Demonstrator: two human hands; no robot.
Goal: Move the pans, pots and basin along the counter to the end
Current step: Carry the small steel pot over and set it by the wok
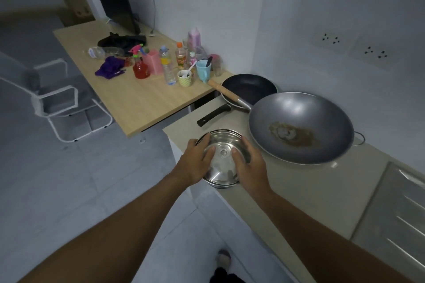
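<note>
A steel pot with a lid (222, 157) sits at the front edge of the beige counter (305, 190). My left hand (195, 163) grips its left side and my right hand (249, 166) grips its right side, thumbs resting on the lid. Just right of the pot stands a large grey wok (301, 126) with brown residue in its bottom and a wooden handle (226, 92) pointing left. Behind the wok, at the counter's far end, lies a black frying pan (249, 87) with a black handle (213, 114).
A steel sink drainboard (395, 213) fills the counter's near right. Beyond the counter's end stands a wooden table (142, 101) with bottles, cups, cloths and a monitor. A white chair (59, 99) stands on the floor at left. Wall sockets (349, 46) are at right.
</note>
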